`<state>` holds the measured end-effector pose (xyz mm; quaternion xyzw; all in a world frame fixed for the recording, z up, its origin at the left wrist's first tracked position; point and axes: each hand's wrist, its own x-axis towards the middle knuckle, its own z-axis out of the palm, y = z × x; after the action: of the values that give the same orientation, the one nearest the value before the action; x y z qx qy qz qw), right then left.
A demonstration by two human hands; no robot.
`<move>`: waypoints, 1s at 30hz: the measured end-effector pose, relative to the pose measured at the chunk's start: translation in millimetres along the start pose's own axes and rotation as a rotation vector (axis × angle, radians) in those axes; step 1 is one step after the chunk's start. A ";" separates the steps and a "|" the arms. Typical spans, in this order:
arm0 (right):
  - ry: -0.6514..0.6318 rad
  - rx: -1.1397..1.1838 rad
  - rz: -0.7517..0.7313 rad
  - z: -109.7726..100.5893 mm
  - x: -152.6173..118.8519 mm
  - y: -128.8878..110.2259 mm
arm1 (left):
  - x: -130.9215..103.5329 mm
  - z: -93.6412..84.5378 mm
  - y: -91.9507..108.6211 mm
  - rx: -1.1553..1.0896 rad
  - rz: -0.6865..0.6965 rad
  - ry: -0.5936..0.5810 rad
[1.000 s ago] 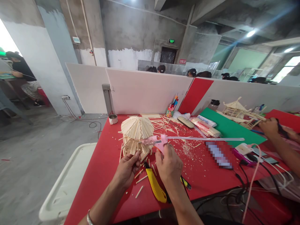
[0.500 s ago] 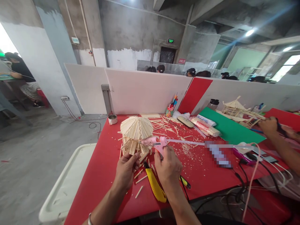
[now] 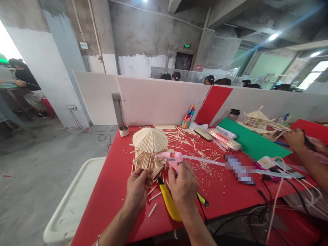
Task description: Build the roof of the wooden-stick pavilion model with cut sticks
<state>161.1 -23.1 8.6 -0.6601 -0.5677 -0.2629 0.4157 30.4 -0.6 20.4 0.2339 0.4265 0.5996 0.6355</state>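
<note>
A small house of pale wooden sticks with a conical roof [image 3: 150, 139] stands on the red tabletop [image 3: 102, 201]. My right hand [image 3: 183, 181] is wrapped round a pink glue gun [image 3: 171, 157], its nozzle pointing left at the front of the house, just under the roof. A long clear glue stick [image 3: 202, 159] sticks out of its back. At the lower front of the house, my left hand [image 3: 139, 184] is closed, thumb and fingers pinched together; what they hold is too small to make out. Between my hands lies a yellow utility knife [image 3: 169, 201].
Loose sticks and crumbs are scattered behind and right of the house. A tin [image 3: 124, 131], a pen cup [image 3: 186, 122], bagged sticks [image 3: 225, 139] and a green sheet [image 3: 252, 140] lie around. Cables and a person's arm [image 3: 304, 150] are at the right.
The rear end of the long glue stick has swung down and to the right. My hands and the glue gun have barely moved.
</note>
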 end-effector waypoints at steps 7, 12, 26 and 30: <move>0.011 0.003 -0.019 -1.6 -0.2 -3.0 | -1.1 -1.2 -1.9 -0.062 -0.015 0.002; 0.017 -0.002 -0.040 -2.0 -0.9 -3.2 | -0.5 -1.2 1.4 -0.074 -0.072 -0.025; 0.024 0.011 -0.031 -2.2 -1.7 -3.4 | 13.1 -2.2 12.8 -0.037 -0.182 -0.056; 0.035 0.009 -0.033 -2.5 -1.9 -3.6 | 13.3 -3.6 8.2 -0.082 -0.176 -0.058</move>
<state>157.5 -26.2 9.3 -0.6441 -0.5724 -0.2786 0.4240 21.6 12.9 21.6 0.1865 0.4019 0.5516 0.7068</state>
